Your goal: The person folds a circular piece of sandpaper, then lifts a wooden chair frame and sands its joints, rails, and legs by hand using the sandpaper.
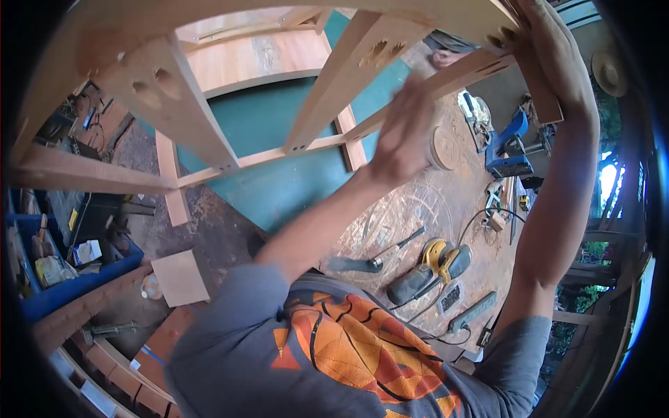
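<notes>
A pale wooden frame (348, 76) with slats and paired oval pocket holes stands tilted before me. My right hand (547, 42) is up at its top right corner, against the rail; its fingers run out of view at the top edge. My left hand (404, 132) is raised in front of the frame's lower right rail, smeared by motion, so its fingers are unclear. I cannot tell whether it touches the wood. Close beside it is a round, tan, lidded-looking thing (443, 148). Under the frame lies a teal sheet (279, 188).
On the scratched worktable (418, 202) lie a yellow and black sander (435, 261) with its cord, a chisel-like tool (380, 261) and a grey-green tool (472, 312). A blue metal tool (511, 150) stands farther right. A blue crate (83, 279) and square board (180, 277) are left.
</notes>
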A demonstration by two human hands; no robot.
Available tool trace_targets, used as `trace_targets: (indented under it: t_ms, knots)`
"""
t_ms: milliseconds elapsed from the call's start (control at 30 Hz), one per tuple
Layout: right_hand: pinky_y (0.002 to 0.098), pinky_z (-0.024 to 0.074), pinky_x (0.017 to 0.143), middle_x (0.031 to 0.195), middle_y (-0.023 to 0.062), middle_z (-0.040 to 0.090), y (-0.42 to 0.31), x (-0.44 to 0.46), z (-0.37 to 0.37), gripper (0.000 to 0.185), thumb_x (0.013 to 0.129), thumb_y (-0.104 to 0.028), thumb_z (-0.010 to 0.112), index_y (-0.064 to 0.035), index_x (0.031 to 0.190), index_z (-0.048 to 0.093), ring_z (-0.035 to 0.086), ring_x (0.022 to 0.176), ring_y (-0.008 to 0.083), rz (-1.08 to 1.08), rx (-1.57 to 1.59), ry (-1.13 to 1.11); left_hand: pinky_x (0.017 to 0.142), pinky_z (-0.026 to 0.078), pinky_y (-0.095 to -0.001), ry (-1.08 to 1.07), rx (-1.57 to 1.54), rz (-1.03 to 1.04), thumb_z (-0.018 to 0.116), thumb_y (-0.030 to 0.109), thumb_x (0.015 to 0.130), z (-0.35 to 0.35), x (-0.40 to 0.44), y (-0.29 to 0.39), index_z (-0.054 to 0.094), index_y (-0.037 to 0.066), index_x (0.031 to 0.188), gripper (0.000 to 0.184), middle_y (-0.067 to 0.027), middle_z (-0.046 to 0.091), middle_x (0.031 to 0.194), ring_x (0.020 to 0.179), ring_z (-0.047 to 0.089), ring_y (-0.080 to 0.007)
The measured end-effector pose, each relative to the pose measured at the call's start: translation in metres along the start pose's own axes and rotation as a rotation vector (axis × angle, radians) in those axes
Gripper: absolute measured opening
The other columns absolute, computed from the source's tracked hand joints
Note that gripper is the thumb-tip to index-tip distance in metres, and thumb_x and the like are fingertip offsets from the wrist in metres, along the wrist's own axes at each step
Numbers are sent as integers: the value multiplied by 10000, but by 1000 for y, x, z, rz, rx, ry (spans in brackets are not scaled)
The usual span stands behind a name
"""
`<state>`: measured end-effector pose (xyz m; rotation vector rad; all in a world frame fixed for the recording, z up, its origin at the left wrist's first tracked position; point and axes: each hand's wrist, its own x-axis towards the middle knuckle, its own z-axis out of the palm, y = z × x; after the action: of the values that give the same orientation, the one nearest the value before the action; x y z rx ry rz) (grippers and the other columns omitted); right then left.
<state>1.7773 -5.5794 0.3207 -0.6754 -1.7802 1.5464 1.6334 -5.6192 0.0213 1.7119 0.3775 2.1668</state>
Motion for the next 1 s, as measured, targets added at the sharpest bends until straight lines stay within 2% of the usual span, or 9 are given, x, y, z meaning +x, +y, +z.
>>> trace_targets:
  t_ms: [100, 200, 333, 433, 533, 733, 833, 933, 1000]
  knots:
    - [372, 316, 1224, 1598, 171, 458, -1, 12, 48, 800, 1060, -626, 420, -36, 1598, 360, 419, 1479, 262, 71, -3, 1238, 1264, 178, -575, -181, 88, -261, 508, -13, 987, -35, -77, -8, 311, -88, 1576, 626, -331, 291, 1631, 1523, 293, -472]
    - [379, 302, 1231, 1617, 179, 428, 7, 40, 133, 791, 1068, -598, 432, -18, 1599, 348, 391, 1499, 267, 233, -1272, 779, 1266, 170, -574, -124, 80, -412, 498, -8, 991, -22, -56, 14, 285, -103, 1578, 631, -341, 264, 1637, 1528, 274, -479]
    - [388, 298, 1233, 1642, 175, 389, 21, 38, 130, 752, 1082, -533, 457, -14, 1608, 319, 394, 1498, 274, 226, -1359, 790, 1189, 339, -605, -42, -46, -121, 601, -45, 914, -4, 52, 22, 452, -97, 1488, 596, -352, 476, 1503, 1415, 464, -495]
    - [380, 325, 1214, 1599, 194, 444, 7, 25, 90, 742, 1083, -532, 457, -9, 1597, 348, 449, 1453, 267, 73, -1156, 620, 1170, 391, -567, -6, -54, -57, 620, -25, 916, -1, 58, 11, 454, -68, 1504, 612, -319, 505, 1496, 1392, 502, -472]
    - [380, 348, 1197, 1578, 205, 468, 17, 3, 5, 746, 1076, -520, 484, 5, 1589, 355, 451, 1452, 271, -83, 123, -18, 1148, 439, -477, -38, -12, -410, 570, 40, 1002, -28, -8, 2, 477, -32, 1508, 520, -225, 562, 1489, 1368, 559, -375]
    - [379, 365, 1181, 1557, 223, 485, 16, -10, -14, 750, 1035, -449, 617, 29, 1564, 386, 477, 1423, 297, -75, -191, 954, 1073, 457, -365, 342, -625, -1178, 444, 125, 1103, -65, -33, 12, 447, -30, 1519, 444, -157, 617, 1411, 1258, 592, -190]
    - [375, 380, 1165, 1540, 231, 500, 13, 20, 52, 748, 1018, -428, 653, 40, 1548, 410, 495, 1403, 300, -95, 138, 5, 1119, 425, -366, 143, -336, -988, 415, 81, 1088, -54, -27, 25, 441, -33, 1520, 448, -188, 566, 1484, 1358, 551, -272]
    - [367, 394, 1150, 1515, 225, 527, 10, 45, 138, 721, 1020, -424, 650, 48, 1525, 445, 509, 1389, 294, 145, -1097, 768, 1179, 376, -390, -1, -178, -698, 439, 73, 1069, -43, -42, 13, 419, -40, 1534, 479, -218, 505, 1548, 1435, 491, -363]
    - [364, 397, 1145, 1496, 220, 543, 6, 43, 141, 718, 1018, -437, 649, 49, 1513, 462, 522, 1373, 287, 193, -1122, 763, 1199, 365, -423, -71, -113, -610, 524, 126, 1057, -42, -46, 11, 411, -49, 1535, 521, -248, 493, 1543, 1438, 479, -388]
